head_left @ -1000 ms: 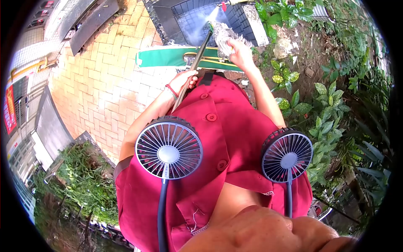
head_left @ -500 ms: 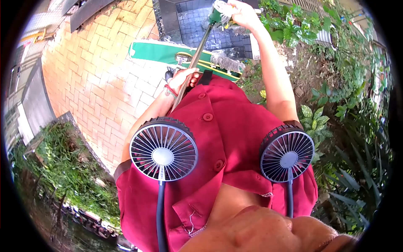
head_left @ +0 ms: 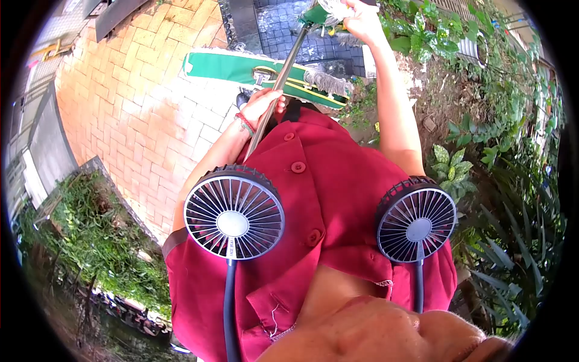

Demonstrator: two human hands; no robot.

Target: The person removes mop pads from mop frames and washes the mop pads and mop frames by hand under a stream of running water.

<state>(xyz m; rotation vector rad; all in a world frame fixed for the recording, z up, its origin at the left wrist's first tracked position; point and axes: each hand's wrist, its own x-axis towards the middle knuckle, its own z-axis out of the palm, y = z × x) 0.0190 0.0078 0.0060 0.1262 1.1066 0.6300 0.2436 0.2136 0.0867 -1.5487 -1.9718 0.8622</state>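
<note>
The fingers of the left hand [head_left: 263,107] were curled around a metal pole [head_left: 292,60]; those of the right hand [head_left: 363,24], near the upper edge of the view, pinched pale strands [head_left: 335,7] beside the green head [head_left: 312,14] at the pole's far end; a red bracelet [head_left: 244,122] circled the left wrist. The pole slanted from the front of the red shirt [head_left: 350,181] up to that head, passing over a long green pad [head_left: 220,67] with a grey fringe [head_left: 327,82], which lay just beyond the left hand; past the pad was a basin lined with dark tiles [head_left: 283,30], below the head; sunlit paving [head_left: 139,102] spread to the left, leafy plants [head_left: 449,166] grew to the right; two round fans, left [head_left: 233,223] and right [head_left: 418,229], stood before the chest.
</note>
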